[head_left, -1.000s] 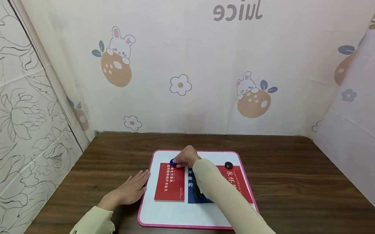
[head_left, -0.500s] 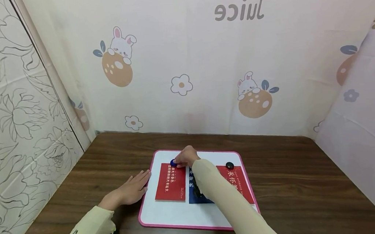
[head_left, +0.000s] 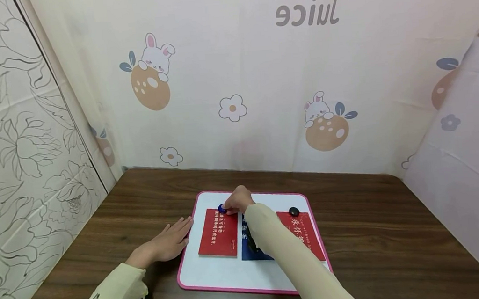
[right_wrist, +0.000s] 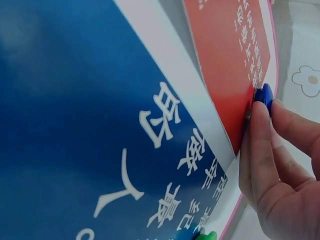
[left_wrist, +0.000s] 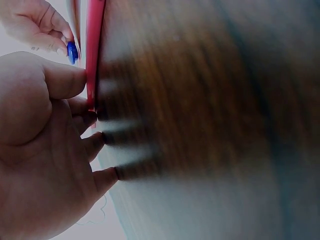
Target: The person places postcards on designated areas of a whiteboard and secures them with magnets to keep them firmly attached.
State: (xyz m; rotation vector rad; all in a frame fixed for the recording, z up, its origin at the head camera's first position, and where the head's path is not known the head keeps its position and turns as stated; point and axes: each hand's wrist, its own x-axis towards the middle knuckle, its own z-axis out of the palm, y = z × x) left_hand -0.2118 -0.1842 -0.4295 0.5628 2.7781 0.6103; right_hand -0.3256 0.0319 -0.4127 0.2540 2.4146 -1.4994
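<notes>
A pink-rimmed whiteboard (head_left: 228, 274) lies on the brown table (head_left: 377, 232). On it lie a red card (head_left: 219, 238), a blue card (head_left: 252, 252) and another red card (head_left: 303, 233). My right hand (head_left: 236, 201) pinches a blue magnet (head_left: 221, 209) at the top edge of the left red card; the right wrist view shows the blue magnet (right_wrist: 265, 95) between thumb and fingers (right_wrist: 262, 150). My left hand (head_left: 168, 242) lies flat on the table, fingertips touching the whiteboard's left rim (left_wrist: 92, 75). A black magnet (head_left: 293, 211) sits on the right red card.
Patterned curtains close in the table at the back, left and right. Bare wood lies left, right and behind the whiteboard. A blue and a green magnet (right_wrist: 195, 235) show at the bottom edge of the right wrist view.
</notes>
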